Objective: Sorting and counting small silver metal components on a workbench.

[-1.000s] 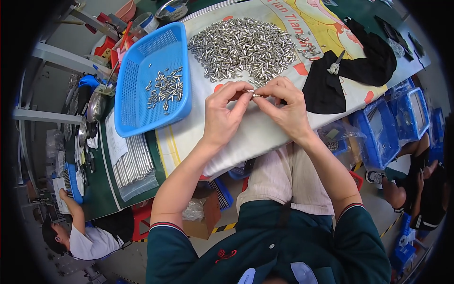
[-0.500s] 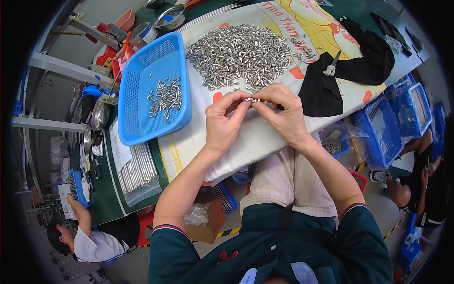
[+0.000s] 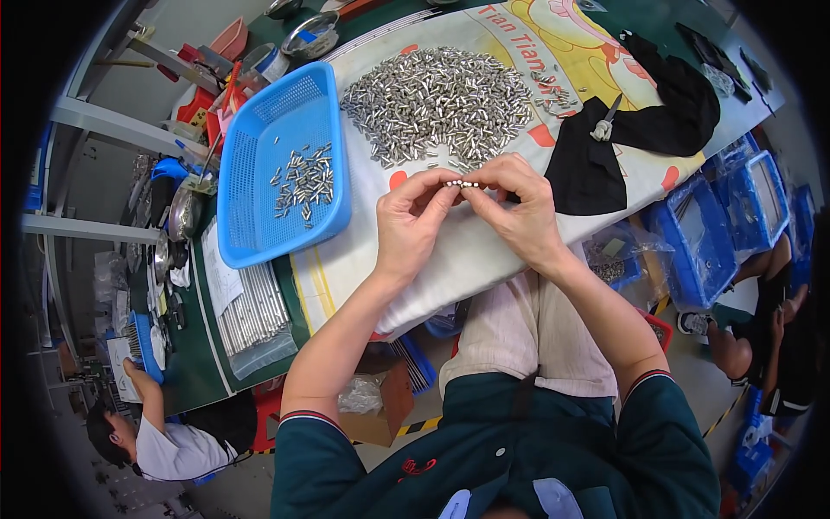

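Between the fingertips of both hands sits a short row of small metal pins (image 3: 462, 183), their bright round ends showing. My left hand (image 3: 408, 223) pinches the row's left end with thumb and forefinger. At the other end, my right hand (image 3: 521, 212) pinches it the same way. Just beyond the fingers, a wide pile of silvery metal pins (image 3: 441, 104) covers the cloth (image 3: 484, 251). To the left stands a blue plastic basket (image 3: 344, 186) with pierced walls, and loose pins (image 3: 304, 182) lie scattered on its bottom.
A black cloth (image 3: 588, 164) with a small knife (image 3: 605, 125) on it lies at the right. Bagged metal rods (image 3: 251, 311) rest left of the basket. Blue crates (image 3: 692, 246) stand at the right. Other people (image 3: 181, 445) are at the lower left and far right.
Both hands stay in nearly the same place, still pinching the row of pins. Otherwise the view has only shifted slightly.
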Demonstrator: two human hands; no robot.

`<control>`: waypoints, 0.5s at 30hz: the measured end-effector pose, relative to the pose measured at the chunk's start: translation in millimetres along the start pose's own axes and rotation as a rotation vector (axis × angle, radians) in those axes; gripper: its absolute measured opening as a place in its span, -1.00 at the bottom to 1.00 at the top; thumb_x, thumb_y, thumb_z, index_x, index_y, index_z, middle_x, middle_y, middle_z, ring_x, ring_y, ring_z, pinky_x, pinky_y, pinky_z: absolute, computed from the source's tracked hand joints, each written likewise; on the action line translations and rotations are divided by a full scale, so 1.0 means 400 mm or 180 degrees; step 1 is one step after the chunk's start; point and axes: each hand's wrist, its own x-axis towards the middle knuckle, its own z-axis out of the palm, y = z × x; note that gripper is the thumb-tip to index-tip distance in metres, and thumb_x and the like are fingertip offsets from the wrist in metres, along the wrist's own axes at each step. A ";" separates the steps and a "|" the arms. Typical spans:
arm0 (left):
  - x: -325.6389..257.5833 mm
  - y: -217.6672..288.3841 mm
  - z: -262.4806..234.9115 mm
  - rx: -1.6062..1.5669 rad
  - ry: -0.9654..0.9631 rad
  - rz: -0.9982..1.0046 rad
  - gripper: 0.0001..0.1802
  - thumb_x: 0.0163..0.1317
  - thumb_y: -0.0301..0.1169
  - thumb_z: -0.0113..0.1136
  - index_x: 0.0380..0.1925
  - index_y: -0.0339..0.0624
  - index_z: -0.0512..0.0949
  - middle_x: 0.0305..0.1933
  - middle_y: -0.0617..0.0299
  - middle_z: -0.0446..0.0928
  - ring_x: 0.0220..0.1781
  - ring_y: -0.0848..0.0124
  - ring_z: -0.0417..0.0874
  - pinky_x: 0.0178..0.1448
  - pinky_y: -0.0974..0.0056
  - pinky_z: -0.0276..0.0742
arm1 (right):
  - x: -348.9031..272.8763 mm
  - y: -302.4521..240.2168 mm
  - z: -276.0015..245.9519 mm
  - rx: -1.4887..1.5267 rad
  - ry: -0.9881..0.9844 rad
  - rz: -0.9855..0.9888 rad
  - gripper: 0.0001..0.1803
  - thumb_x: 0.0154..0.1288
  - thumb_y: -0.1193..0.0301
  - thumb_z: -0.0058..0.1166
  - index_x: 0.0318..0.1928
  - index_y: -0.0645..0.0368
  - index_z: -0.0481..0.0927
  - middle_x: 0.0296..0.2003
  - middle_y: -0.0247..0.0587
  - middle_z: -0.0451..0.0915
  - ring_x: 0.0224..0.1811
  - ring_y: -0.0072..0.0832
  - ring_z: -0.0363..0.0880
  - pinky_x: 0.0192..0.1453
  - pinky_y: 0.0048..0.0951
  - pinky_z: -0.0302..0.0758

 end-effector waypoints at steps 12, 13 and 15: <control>-0.002 0.001 -0.009 -0.0379 -0.0078 -0.0587 -0.82 0.24 -0.53 0.04 -0.19 -0.37 0.53 -0.27 0.15 0.59 -0.28 0.48 0.61 -0.14 0.40 0.58 | 0.002 -0.005 0.001 0.0042 -0.0268 0.0648 -0.86 -0.02 0.45 0.21 -0.42 0.25 0.60 -0.50 -0.27 0.55 -0.50 -0.55 0.44 -0.48 -0.55 0.36; -0.001 0.004 -0.008 -0.0386 -0.0083 -0.0587 -0.82 0.24 -0.53 0.04 -0.19 -0.37 0.53 -0.27 0.15 0.59 -0.28 0.48 0.61 -0.14 0.40 0.58 | 0.003 -0.005 -0.001 -0.0018 -0.0296 0.0681 -0.85 -0.01 0.44 0.21 -0.41 0.26 0.60 -0.51 -0.25 0.55 -0.50 -0.55 0.44 -0.46 -0.54 0.38; 0.001 0.008 -0.005 -0.0326 -0.0114 -0.0731 -0.80 0.25 -0.51 0.02 -0.18 -0.39 0.52 -0.28 0.13 0.59 -0.29 0.48 0.62 -0.16 0.40 0.59 | 0.008 -0.006 -0.006 -0.0038 -0.0335 0.0765 -0.84 -0.02 0.43 0.22 -0.42 0.27 0.60 -0.52 -0.25 0.56 -0.51 -0.56 0.45 -0.45 -0.53 0.39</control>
